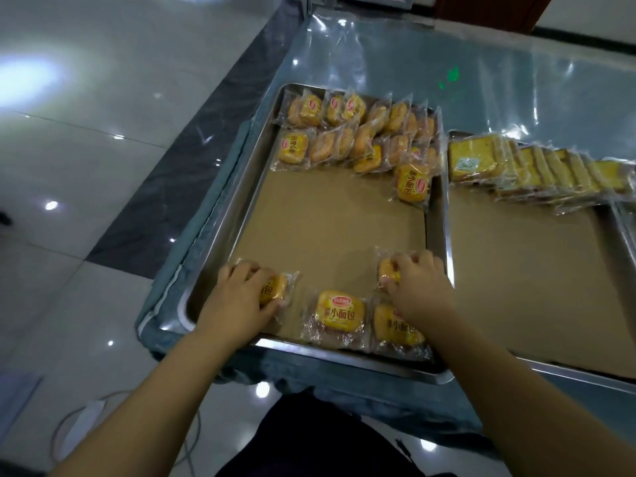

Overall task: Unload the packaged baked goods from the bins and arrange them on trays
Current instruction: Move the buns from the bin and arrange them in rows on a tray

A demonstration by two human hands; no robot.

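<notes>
- On the near edge of the steel tray (220,215), lined with brown paper, four wrapped buns are seen: one under each hand and two lying free between them.
- The left hand (237,297) is laid over the left bun packet (275,287) at the tray's near left corner, fingers curled down on it; the grip is judged closed on the packet, though the contact under the palm is hidden.
- The right hand (418,284) is set on the right bun packet (389,270), close to the tray's right wall, fingertips pressed on the bun's far side; that grip too is judged closed on its packet.
- Between the hands, the middle bun packet (340,311) lies label up, and a fourth packet (395,327) lies just beside it, partly covered by the right wrist.
- At the far end, two overlapping rows of buns (358,132) are already laid, with a single packet (413,184) begun below them at the right wall.
- The relation that matters: the bare paper stretches away from both hands toward the far rows, so each held packet lies nearer than its likely place, straight ahead of the grip. The right hand is nearer the single packet at the right wall; the left would have to cross the tray.
- The packets are roughly square, so no long axis is to be minded; only label direction.
- A second tray (516,270) to the right carries sliced cake packets (516,166) in a leaning row.
- Both trays rest on a counter (516,80) covered in clear film. No bins are seen.
</notes>
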